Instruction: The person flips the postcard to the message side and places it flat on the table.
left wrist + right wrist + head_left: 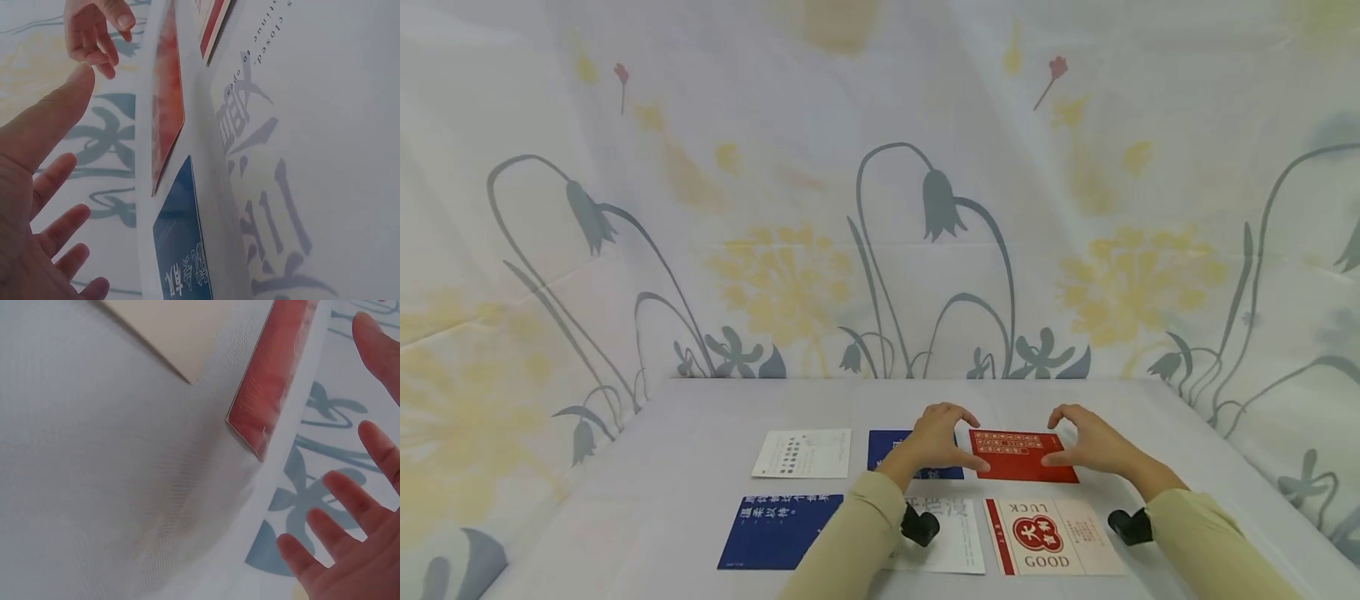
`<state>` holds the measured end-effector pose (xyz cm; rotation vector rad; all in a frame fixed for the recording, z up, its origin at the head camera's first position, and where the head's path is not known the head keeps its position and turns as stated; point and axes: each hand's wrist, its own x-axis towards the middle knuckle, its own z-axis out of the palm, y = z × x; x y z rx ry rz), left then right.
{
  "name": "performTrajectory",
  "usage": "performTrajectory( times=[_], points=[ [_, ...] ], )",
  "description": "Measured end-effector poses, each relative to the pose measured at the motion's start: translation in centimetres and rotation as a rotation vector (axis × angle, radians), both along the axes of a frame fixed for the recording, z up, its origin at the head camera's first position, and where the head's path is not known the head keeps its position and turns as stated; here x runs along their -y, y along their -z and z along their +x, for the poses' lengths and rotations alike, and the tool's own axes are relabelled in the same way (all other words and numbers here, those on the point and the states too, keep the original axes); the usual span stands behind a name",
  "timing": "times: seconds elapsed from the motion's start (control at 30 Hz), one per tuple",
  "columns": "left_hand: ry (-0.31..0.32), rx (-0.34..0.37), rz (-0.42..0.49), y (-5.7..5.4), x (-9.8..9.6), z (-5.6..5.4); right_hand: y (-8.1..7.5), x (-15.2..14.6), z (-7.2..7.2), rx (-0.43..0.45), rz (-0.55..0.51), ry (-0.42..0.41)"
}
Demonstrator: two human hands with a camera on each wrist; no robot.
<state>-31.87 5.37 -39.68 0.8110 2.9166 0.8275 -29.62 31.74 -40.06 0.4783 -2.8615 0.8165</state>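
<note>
In the head view a red card [1022,467] with light printed characters lies flat in the back row, at the right. My left hand [934,439] hovers over its left end and partly covers the blue card [887,446] beside it. Above the red card's right end is my right hand [1093,446]. Both hands face each other with fingers spread and hold nothing. The left wrist view shows the left hand [37,206] apart from the red card [167,94]. In the right wrist view the right hand [356,544] is likewise apart from the red card [269,381].
A white card [805,454] lies at the back left. Along the front row are a larger blue card [775,529], a white card with grey characters [955,542], partly behind the left sleeve, and a cream and red card [1052,537]. A flower-patterned cloth [820,167] hangs behind the white table [647,500].
</note>
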Motion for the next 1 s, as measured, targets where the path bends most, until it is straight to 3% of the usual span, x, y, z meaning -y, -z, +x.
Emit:
performTrajectory(
  times=[0.17,0.4,0.63,0.87,1.0],
  points=[
    [-0.02,0.041,-0.034,0.5,-1.0,-0.2,0.1,-0.2,-0.3,0.012,0.015,-0.024],
    [-0.006,0.014,-0.111,1.1,-1.9,-0.6,0.3,-0.2,-0.8,0.073,0.029,-0.02],
    [0.001,0.009,-0.138,0.9,-2.8,-1.1,0.3,-0.1,-1.3,0.122,0.04,-0.066],
    [0.014,0.013,-0.23,0.9,-3.3,-1.4,0.5,-0.2,-1.4,0.195,0.07,-0.023],
    [0.001,0.036,-0.237,0.8,-3.3,-1.5,0.7,-0.4,-1.6,0.215,0.088,-0.015]
  ],
)
